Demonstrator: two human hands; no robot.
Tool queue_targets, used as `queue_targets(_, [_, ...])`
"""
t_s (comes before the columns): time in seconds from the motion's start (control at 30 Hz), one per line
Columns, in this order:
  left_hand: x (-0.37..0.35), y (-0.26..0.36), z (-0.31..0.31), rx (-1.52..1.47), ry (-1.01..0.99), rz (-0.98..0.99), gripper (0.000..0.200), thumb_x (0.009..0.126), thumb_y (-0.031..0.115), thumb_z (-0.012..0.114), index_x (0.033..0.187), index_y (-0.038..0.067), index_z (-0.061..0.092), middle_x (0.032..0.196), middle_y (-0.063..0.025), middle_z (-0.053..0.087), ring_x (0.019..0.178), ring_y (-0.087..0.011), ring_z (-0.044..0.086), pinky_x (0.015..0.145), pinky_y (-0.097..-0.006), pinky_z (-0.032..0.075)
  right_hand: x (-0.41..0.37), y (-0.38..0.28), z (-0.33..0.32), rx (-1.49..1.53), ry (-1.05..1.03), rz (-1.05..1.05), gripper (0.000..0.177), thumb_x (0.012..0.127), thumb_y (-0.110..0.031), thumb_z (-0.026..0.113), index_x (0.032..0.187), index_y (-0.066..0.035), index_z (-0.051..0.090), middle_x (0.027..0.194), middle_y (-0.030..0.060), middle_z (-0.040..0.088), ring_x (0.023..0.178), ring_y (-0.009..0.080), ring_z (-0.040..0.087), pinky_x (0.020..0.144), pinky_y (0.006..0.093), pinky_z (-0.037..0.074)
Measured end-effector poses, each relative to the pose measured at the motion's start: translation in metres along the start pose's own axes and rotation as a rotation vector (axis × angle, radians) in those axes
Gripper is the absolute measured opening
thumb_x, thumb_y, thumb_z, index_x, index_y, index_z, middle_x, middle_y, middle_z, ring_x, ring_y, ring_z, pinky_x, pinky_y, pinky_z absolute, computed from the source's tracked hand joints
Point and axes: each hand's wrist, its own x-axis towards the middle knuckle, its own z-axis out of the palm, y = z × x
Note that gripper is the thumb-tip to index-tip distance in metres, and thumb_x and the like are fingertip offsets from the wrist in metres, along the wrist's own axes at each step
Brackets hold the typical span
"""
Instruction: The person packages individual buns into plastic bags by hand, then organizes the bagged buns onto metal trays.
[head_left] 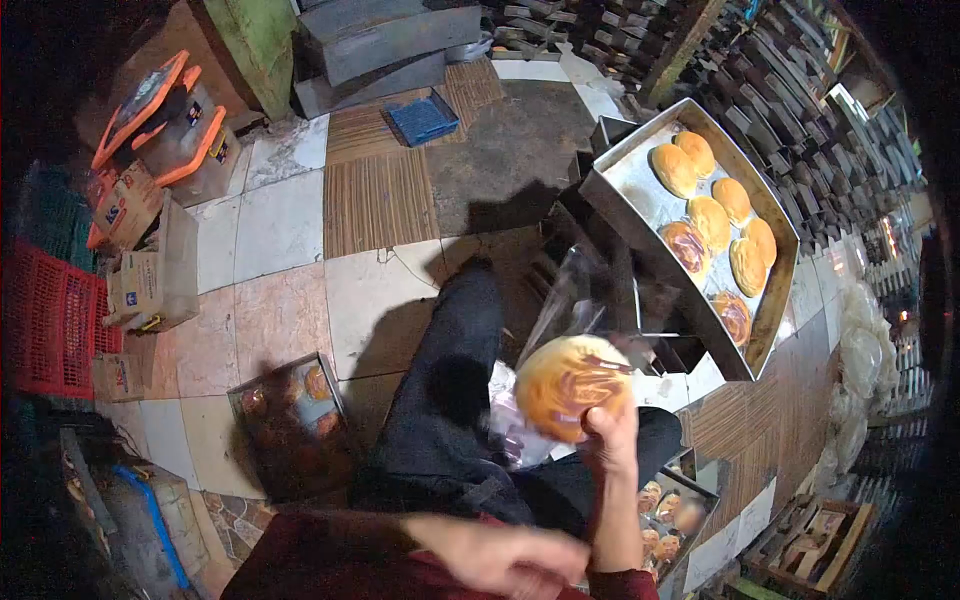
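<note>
A round bun with brown swirled markings on top is held up in front of my lap. My right hand is closed on its lower right side, the thumb lying on top. Low in the view, my left hand crosses toward my right forearm, its fingers smeared by motion. Clear plastic film and pale plastic bags lie between my legs, behind the bun. To the upper right, a metal tray carries several golden buns, some of them with dark swirls.
Another tray of buns sits on the floor at left, and one is beside my right leg. Stacked orange-lidded boxes, cartons and a red crate line the left. A blue basket lies ahead.
</note>
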Motion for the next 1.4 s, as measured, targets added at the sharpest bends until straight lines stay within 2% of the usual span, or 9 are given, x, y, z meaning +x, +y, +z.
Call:
queue_targets(0.13, [-0.050, 0.040, -0.051, -0.078, -0.181, -0.073, 0.035, 0.091, 0.028, 0.049, 0.112, 0.000, 0.052, 0.119, -0.0196, 0.050, 0.115, -0.0285, 0.047, 0.095, -0.0368, 0.037, -0.009, 0.094, 0.005, -0.199, -0.028, 0.071, 0.062, 0.074, -0.012, 0.071, 0.125, -0.005, 0.037, 0.113, 0.0084, 0.051, 0.103, 0.0182, 0.052, 0.089, 0.0325, 0.044])
queue_targets(0.23, [-0.115, -0.007, -0.069, -0.270, 1.123, 0.222, 0.028, 0.087, 0.019, 0.057, 0.104, -0.001, 0.048, 0.085, -0.0068, 0.056, 0.078, -0.0136, 0.055, 0.071, -0.0237, 0.044, -0.031, 0.141, -0.002, -0.539, -0.008, 0.194, 0.048, 0.079, -0.015, 0.066, 0.120, -0.002, 0.045, 0.107, 0.0058, 0.053, 0.102, 0.0145, 0.050, 0.088, 0.0281, 0.041])
queue_targets(0.3, [-0.108, -0.014, -0.081, 0.319, 1.717, -0.174, 0.028, 0.085, 0.022, 0.059, 0.099, 0.000, 0.050, 0.079, -0.0063, 0.055, 0.069, -0.0134, 0.052, 0.065, -0.0247, 0.044, -0.029, 0.149, -0.004, -0.467, 0.169, 0.076, 0.027, 0.089, -0.018, 0.054, 0.109, -0.001, 0.054, 0.095, 0.0027, 0.056, 0.086, 0.0097, 0.051, 0.074, 0.0239, 0.042])
queue_targets(0.43, [-0.098, -0.050, -0.094, 0.520, 1.429, -0.674, 0.022, 0.084, 0.020, 0.060, 0.079, 0.000, 0.056, 0.069, -0.0064, 0.056, 0.063, -0.0123, 0.052, 0.058, -0.0287, 0.043, -0.002, 0.125, 0.007, -0.553, 0.233, 0.089, 0.021, 0.092, -0.017, 0.048, 0.083, 0.000, 0.058, 0.070, -0.0022, 0.052, 0.064, 0.0062, 0.045, 0.059, 0.0216, 0.037])
queue_targets(0.63, [-0.071, 0.015, -0.059, 0.910, 1.219, 0.129, 0.007, 0.076, 0.003, 0.064, 0.076, -0.002, 0.059, 0.075, -0.0100, 0.058, 0.068, -0.0209, 0.058, 0.063, -0.0295, 0.045, -0.032, 0.062, 0.034, -0.936, 0.048, -0.606, 0.003, 0.083, 0.001, 0.053, 0.084, 0.003, 0.054, 0.076, 0.0149, 0.054, 0.065, 0.0265, 0.052, 0.061, 0.0302, 0.043])
queue_targets(0.7, [-0.074, 0.008, -0.064, 0.830, 1.316, -0.238, 0.006, 0.072, 0.001, 0.066, 0.072, -0.001, 0.060, 0.072, -0.0099, 0.058, 0.069, -0.0209, 0.059, 0.064, -0.0290, 0.046, -0.035, 0.076, 0.032, -0.928, 0.105, -0.475, 0.005, 0.079, 0.004, 0.056, 0.084, 0.004, 0.055, 0.077, 0.0149, 0.055, 0.068, 0.0264, 0.053, 0.063, 0.0334, 0.044])
queue_targets(0.83, [-0.079, 0.017, -0.051, 0.796, 1.001, 0.044, 0.009, 0.069, 0.000, 0.069, 0.073, 0.000, 0.061, 0.071, -0.0092, 0.061, 0.065, -0.0184, 0.060, 0.059, -0.0275, 0.047, -0.057, 0.052, 0.039, -0.787, 0.041, -0.598, 0.004, 0.076, 0.003, 0.061, 0.075, 0.003, 0.057, 0.068, 0.0128, 0.055, 0.061, 0.0239, 0.055, 0.057, 0.0298, 0.044])
queue_targets(1.23, [-0.107, -0.083, -0.067, 0.177, 1.824, -0.316, 0.012, 0.080, 0.011, 0.061, 0.077, 0.000, 0.058, 0.076, -0.0028, 0.053, 0.072, -0.0123, 0.051, 0.068, -0.0254, 0.041, -0.029, 0.141, -0.012, -0.889, 0.374, 0.037, 0.030, 0.089, -0.024, 0.052, 0.074, 0.002, 0.052, 0.069, 0.0150, 0.055, 0.066, 0.0247, 0.053, 0.060, 0.0350, 0.041])
queue_targets(1.4, [-0.067, -0.039, -0.030, 0.148, 1.765, -0.345, 0.018, 0.082, 0.014, 0.057, 0.078, -0.003, 0.061, 0.085, -0.0062, 0.055, 0.082, -0.0142, 0.052, 0.073, -0.0254, 0.040, -0.045, 0.072, 0.053, -1.358, 0.125, -0.683, 0.045, 0.070, -0.015, 0.069, 0.109, -0.005, 0.049, 0.097, 0.0164, 0.053, 0.090, 0.0310, 0.051, 0.077, 0.0379, 0.040])
